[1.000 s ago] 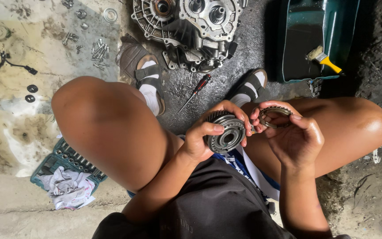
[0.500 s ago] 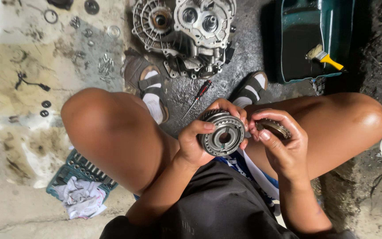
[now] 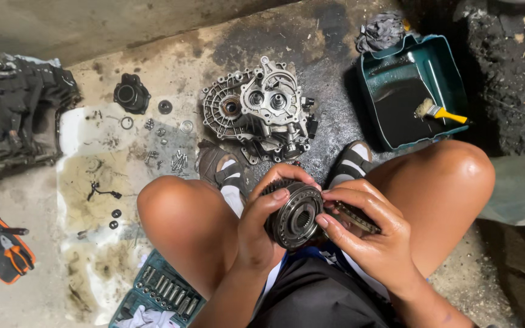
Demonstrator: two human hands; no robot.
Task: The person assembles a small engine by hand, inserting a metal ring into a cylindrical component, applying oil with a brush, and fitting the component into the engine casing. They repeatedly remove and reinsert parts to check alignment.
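- Left hand: fingers curled and clamped around toothed gear hub, thumb across its front rim; hub held above the lap, between the two bare knees, splined bore facing the camera.
- Right hand: fingers closed on thin metal ring, pinched just beside the hub's right edge; fingertip touching the hub's face.
- Socket set case: near edge of the concrete floor, below the left knee, with a pale rag lying on it.
- Pliers in orange-trimmed pouch: left edge of the floor, well apart from the hands.
- Sandalled feet: planted on the floor just beyond the hands.
- Small washers and bolts: scattered over stained cardboard sheet, left of centre.
- Gearbox housing: centre of the floor, beyond the feet, on oil-darkened concrete.
- Round black cover: left of the housing, near the far edge.
- Teal tray: far right corner, holding dark fluid and a yellow-handled brush; grey rag at its far rim.
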